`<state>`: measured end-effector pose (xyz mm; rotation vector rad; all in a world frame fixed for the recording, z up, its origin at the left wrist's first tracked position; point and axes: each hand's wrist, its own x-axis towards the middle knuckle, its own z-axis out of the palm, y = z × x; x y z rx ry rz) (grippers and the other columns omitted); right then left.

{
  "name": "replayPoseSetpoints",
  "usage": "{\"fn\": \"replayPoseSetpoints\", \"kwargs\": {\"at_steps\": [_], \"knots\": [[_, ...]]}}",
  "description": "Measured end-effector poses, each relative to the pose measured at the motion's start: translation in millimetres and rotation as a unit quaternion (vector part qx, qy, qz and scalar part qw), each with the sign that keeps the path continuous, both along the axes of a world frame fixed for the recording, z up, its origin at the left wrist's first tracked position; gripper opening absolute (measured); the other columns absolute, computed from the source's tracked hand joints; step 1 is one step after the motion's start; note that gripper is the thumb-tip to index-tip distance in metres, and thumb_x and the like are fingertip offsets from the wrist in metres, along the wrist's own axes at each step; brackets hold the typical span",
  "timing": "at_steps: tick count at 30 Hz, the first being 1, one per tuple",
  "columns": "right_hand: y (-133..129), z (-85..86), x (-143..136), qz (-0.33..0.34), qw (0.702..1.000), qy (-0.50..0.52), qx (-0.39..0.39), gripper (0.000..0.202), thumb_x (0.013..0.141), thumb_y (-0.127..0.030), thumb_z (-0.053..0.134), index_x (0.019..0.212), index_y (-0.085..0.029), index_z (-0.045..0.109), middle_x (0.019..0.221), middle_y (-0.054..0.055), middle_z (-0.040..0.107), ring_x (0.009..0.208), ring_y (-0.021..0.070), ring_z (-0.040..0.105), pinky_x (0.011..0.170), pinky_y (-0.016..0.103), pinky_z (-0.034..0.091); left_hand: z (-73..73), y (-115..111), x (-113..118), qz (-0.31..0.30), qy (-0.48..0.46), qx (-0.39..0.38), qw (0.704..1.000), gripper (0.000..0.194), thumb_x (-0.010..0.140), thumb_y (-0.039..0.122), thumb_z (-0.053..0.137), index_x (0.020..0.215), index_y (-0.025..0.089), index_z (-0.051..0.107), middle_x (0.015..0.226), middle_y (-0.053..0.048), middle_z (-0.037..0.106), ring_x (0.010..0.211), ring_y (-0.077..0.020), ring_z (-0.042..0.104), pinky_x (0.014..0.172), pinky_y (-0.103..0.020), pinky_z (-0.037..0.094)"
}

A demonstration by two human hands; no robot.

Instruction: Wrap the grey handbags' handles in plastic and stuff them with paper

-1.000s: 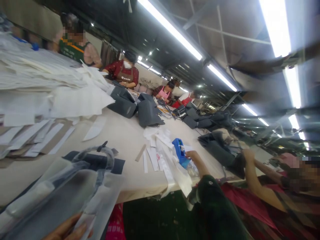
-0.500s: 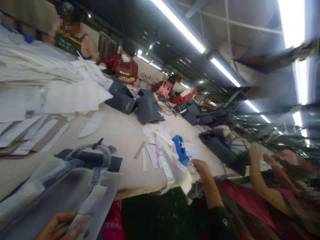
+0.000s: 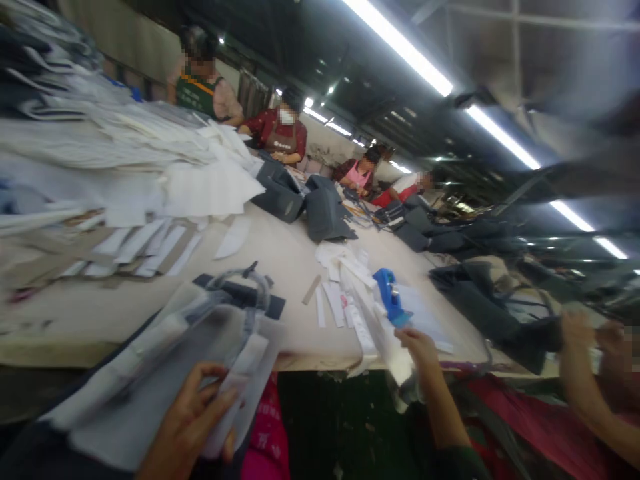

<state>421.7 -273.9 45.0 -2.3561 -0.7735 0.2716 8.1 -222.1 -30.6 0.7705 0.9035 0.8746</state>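
Note:
A dark bag [image 3: 165, 393], wrapped in white translucent sheeting, lies tilted over the table's near edge. Its wrapped handle [image 3: 263, 293] arches upward. My left hand [image 3: 200, 407] is closed on the wrapped side of the bag, thumb over a white strip [image 3: 245, 365] below the handle. A blue tape dispenser [image 3: 387, 293] stands on the table to the right. At its front end my right hand [image 3: 419, 343] pinches with thumb and forefinger, seemingly on the clear tape, which hardly shows. White paper strips [image 3: 355, 327] lie just left of the dispenser.
White sheets [image 3: 210, 187] are piled at the left, with grey and white strips [image 3: 160, 250] before them. Dark bags [image 3: 325, 210] stand farther back on the table [image 3: 280, 253]. Several co-workers sit across it; another person's arm [image 3: 583, 373] is at right, beside a dark bag [image 3: 490, 300].
The view has swung left, so everything sits farther right. More of my left hand and the bag shows. My right hand stays by the dispenser, its fingertips now closer to the front end.

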Motion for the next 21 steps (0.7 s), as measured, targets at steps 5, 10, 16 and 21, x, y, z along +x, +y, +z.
{"fn": "replayPoseSetpoints", "kwargs": {"at_steps": [5,10,16,21], "knots": [[22.2,16.3,-162.7,0.243,0.946,0.204,0.065,0.03,0.069,-0.047,0.071,0.065,-0.017,0.065,0.055,-0.002,0.052,0.054,0.0124,0.045,0.053,0.025,0.033,18.6,-3.0,2.2,-0.021,-0.029,0.037,0.999,0.044,0.083,0.042,0.065,0.108,0.028,0.032,0.078,0.005,0.063,0.036,-0.0121,0.057,0.036,-0.02,0.04],[30.3,29.3,-286.2,0.379,0.872,0.309,0.003,0.023,0.074,-0.034,0.065,0.06,-0.015,0.06,0.051,-0.005,0.046,0.05,0.0084,0.037,0.049,0.022,0.026,15.0,-6.8,-1.4,0.0,-0.08,0.056,0.995,0.056,0.085,0.042,0.065,0.125,0.029,0.028,0.091,0.0,0.064,0.041,-0.0104,0.057,0.04,-0.022,0.045],[48.6,16.9,-309.6,0.396,0.903,0.158,-0.051,0.016,0.072,-0.021,0.058,0.059,-0.015,0.064,0.052,-0.002,0.053,0.053,0.0107,0.046,0.052,0.022,0.032,21.1,-7.3,-7.2,0.027,-0.048,0.081,0.995,0.063,0.086,0.047,0.062,0.136,0.025,0.031,0.093,-0.005,0.067,0.052,-0.0122,0.059,0.049,-0.024,0.048],[52.9,15.2,-306.8,0.39,0.912,0.093,-0.086,0.018,0.072,-0.023,0.057,0.057,-0.016,0.064,0.051,-0.002,0.053,0.053,0.0118,0.047,0.052,0.023,0.032,25.0,-7.5,-11.5,0.035,-0.038,0.091,0.994,0.05,0.087,0.045,0.06,0.126,0.023,0.038,0.091,-0.005,0.067,0.064,-0.0165,0.064,0.055,-0.025,0.049]]}}
